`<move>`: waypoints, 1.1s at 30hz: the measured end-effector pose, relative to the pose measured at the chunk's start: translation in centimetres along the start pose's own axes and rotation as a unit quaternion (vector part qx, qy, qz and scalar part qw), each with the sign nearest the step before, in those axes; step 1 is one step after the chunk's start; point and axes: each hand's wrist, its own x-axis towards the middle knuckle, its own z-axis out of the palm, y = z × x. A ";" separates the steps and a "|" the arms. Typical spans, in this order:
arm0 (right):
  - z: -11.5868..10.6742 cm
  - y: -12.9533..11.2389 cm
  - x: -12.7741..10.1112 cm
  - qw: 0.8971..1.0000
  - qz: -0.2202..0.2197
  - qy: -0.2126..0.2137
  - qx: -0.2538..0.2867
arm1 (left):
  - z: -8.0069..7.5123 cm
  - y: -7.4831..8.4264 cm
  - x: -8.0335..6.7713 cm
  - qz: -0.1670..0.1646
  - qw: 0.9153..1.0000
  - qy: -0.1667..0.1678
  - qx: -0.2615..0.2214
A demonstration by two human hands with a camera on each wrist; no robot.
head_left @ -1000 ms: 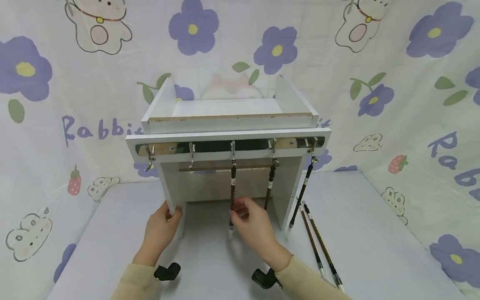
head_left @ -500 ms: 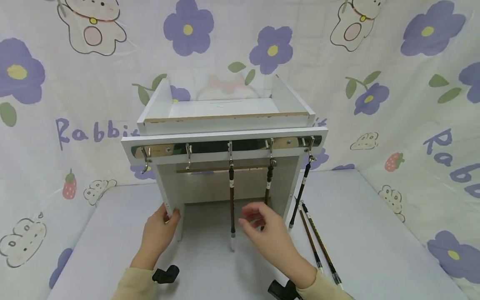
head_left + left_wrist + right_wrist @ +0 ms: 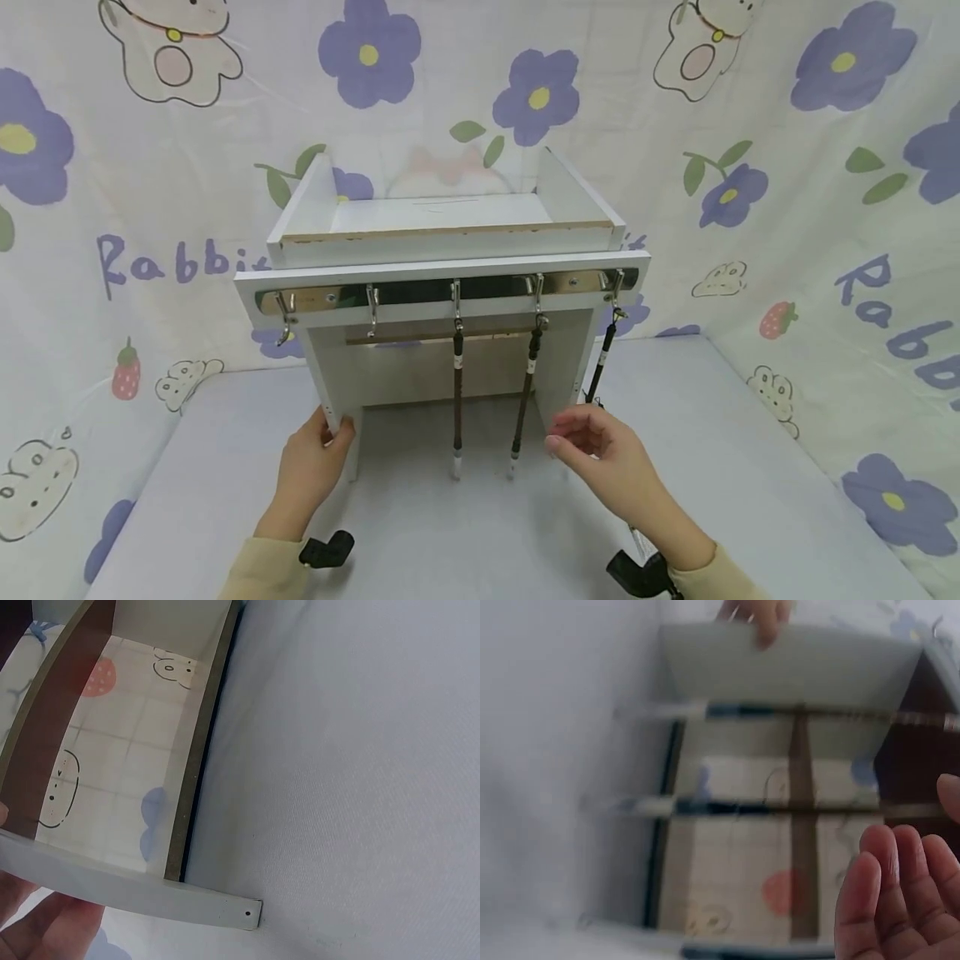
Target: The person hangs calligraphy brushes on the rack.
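Observation:
My left hand grips the front edge of the left side panel of a white wooden shelf, thumb on the inner face. In the left wrist view, its fingers lie along that panel. Three calligraphy brushes hang tip down from hooks: one brush at the middle hook, a second brush to its right, a third brush at the far right. My right hand, fingers loosely bent and holding nothing, is in front of the right panel and hides the third brush's lower part.
A metal strip with several hooks crosses the shelf's front; its two left hooks carry nothing. Brushes lying on the white table are mostly behind my right hand and wrist. A patterned cloth hangs behind the shelf.
My right hand has let go of the middle brush and moved right, past the second brush. The middle brush now hangs free. My left hand keeps its grip on the panel.

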 end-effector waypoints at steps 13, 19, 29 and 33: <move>-5.9 10.1 -0.8 0.992 0.093 0.034 -0.080 | 0.1 0.0 0.3 0.002 1.000 -0.003 -0.010; -7.6 12.5 -1.3 0.978 0.157 0.041 -0.134 | 0.2 0.0 0.3 0.005 1.000 -0.003 -0.006; -8.0 14.6 -1.3 0.964 0.227 0.009 -0.136 | 0.1 -0.2 0.2 0.012 1.000 0.005 -0.005; -8.1 15.4 -1.3 0.960 0.258 -0.011 -0.110 | 0.1 -0.3 0.1 0.010 1.000 0.005 -0.006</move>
